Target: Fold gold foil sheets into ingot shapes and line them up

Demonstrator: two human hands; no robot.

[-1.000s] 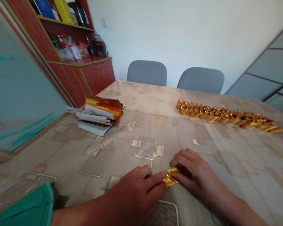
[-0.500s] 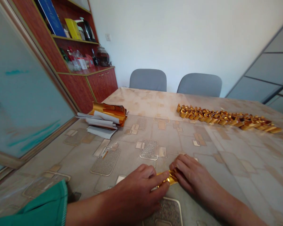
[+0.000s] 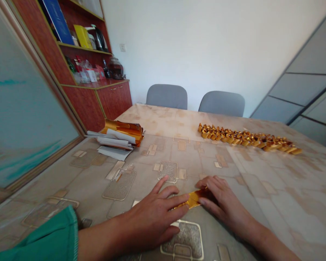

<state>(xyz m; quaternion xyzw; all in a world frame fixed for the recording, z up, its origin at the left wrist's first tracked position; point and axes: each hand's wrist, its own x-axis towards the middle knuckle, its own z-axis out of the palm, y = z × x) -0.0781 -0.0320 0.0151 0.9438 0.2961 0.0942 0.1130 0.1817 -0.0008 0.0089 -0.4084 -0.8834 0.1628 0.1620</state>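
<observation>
A small strip of gold foil paper (image 3: 192, 198) lies flat on the table (image 3: 274, 188) close to the near edge. My left hand (image 3: 154, 214) presses on its left end with the fingers spread. My right hand (image 3: 220, 201) pinches and presses the strip's right end. Farther back, a long row of folded gold foil pieces (image 3: 247, 138) runs across the table's right side. A stack of gold and white foil sheets (image 3: 119, 136), the top ones curled, sits at the back left.
Two grey chairs (image 3: 167, 96) stand at the table's far side. A red-brown cabinet with shelves (image 3: 97, 94) holding bottles and boxes is at the left, beside a frosted glass panel (image 3: 21, 119). My green sleeve (image 3: 43, 235) shows at the bottom left.
My left hand has flattened out, with its fingers now spread on the table. The foil strip lies flatter and looks longer between both hands. The view has shifted slightly.
</observation>
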